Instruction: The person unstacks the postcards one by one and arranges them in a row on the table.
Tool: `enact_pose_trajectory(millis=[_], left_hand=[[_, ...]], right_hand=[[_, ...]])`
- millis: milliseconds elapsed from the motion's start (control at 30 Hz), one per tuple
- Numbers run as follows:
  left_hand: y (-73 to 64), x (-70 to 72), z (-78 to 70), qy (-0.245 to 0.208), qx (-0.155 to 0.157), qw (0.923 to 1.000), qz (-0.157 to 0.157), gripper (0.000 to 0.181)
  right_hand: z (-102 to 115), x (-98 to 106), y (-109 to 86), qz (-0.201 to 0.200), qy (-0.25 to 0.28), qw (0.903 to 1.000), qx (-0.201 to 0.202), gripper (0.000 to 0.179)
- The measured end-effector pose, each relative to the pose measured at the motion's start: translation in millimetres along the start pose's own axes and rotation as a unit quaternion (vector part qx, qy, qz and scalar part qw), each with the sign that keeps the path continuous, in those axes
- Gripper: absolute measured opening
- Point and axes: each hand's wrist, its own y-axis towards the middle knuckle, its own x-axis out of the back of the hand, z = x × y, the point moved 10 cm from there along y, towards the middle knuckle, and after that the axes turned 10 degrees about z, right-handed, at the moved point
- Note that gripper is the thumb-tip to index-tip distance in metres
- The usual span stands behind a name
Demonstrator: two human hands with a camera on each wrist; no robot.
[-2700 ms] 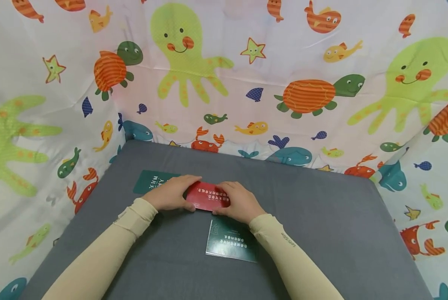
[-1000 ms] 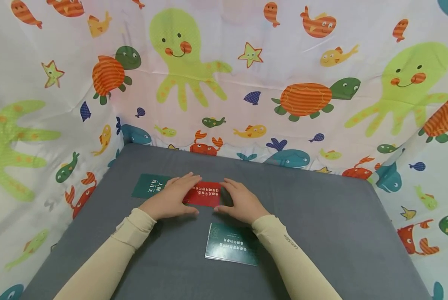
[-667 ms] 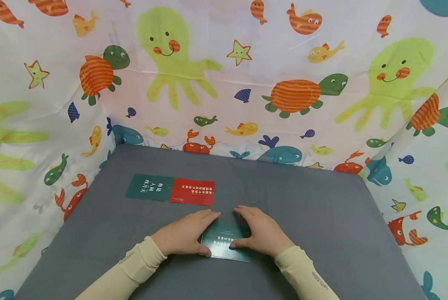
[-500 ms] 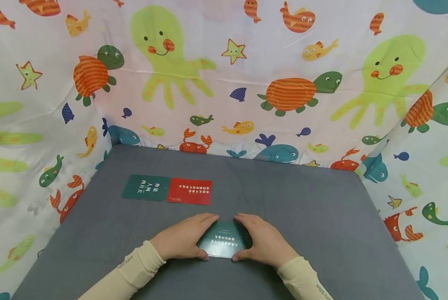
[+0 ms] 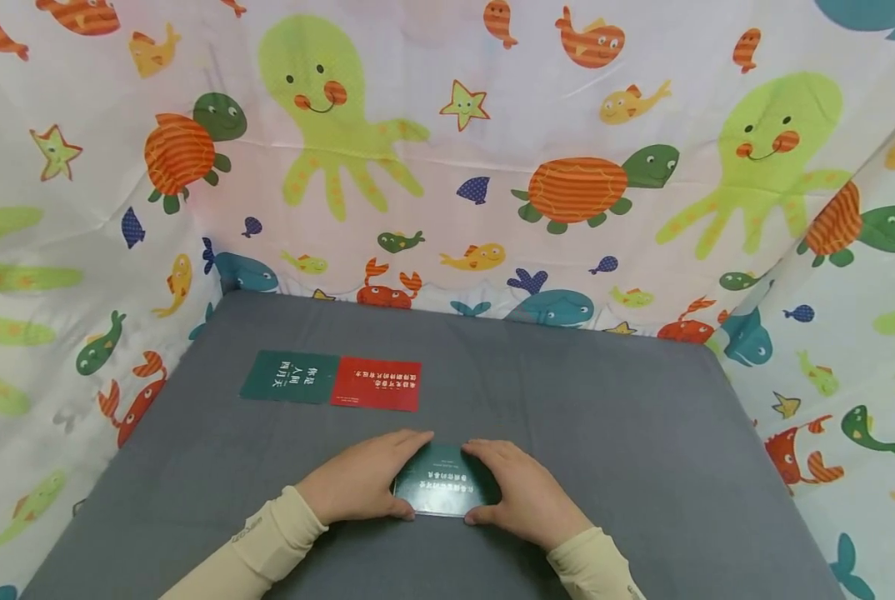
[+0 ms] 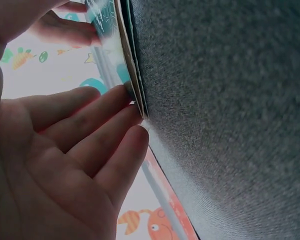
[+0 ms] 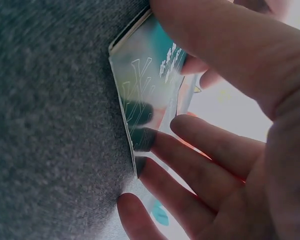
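You've got the green card stack b/w both hands, near-centre on the grey cloth. Your left hand grips its left end, your right hand its right end: thumbs at the near edge, fingers curved to the far edge, prob. to keep the loose layers squared & the hold even. Wrist views show >1 layer along the rim w/ fingertips against it; can't tell if it's fully off the cloth.

Farther & left, the green card and red card lie flat, end to end, prob. set so for a straight row; neither's touched.

Vs. the earliest frame: your hands are off the red card & nearer, now on the stack, which they leave alone there; both row cards are now fully uncovered.
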Motion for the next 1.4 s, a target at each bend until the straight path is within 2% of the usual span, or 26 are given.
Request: enact_pose_trajectory(millis=[300,600,833,967,1100,1333,1400], left_hand=[[-0.6,1.8,-1.1,-0.005,-0.007,0.9999,-0.008,0.101],[3.4,-0.6,4.3,-0.022,-0.005,0.9998,0.001,0.102],[11.0,10.2,5.8,-0.041,-0.012,0.9991,0.004,0.099],[22.2,21.8,8.8,-0.046,-0.016,0.9988,-0.001,0.097],[40.5,35.0,15.5,-0.04,-0.017,0.999,-0.011,0.095],[73.7,54.6,38.2,-0.032,0.017,0.9991,-0.023,0.094],[82.6,58.6,43.3,-0.039,0.018,0.9987,-0.028,0.093]], right_hand=[[1.2,2.8,0.0,0.002,0.006,0.9999,0.01,0.086],[0.0,6.2,-1.2,0.004,0.002,0.9998,0.022,0.087],[-5.2,16.5,3.2,-0.003,0.016,0.9997,0.019,0.085],[-16.9,24.6,12.0,-0.006,0.037,0.9993,0.005,0.086],[-32.4,35.2,27.2,-0.013,0.051,0.9986,-0.006,0.088],[-46.8,46.9,63.7,-0.002,0.032,0.9995,-0.007,0.083],[-50.5,49.4,73.1,0.0,0.025,0.9997,-0.009,0.081]])
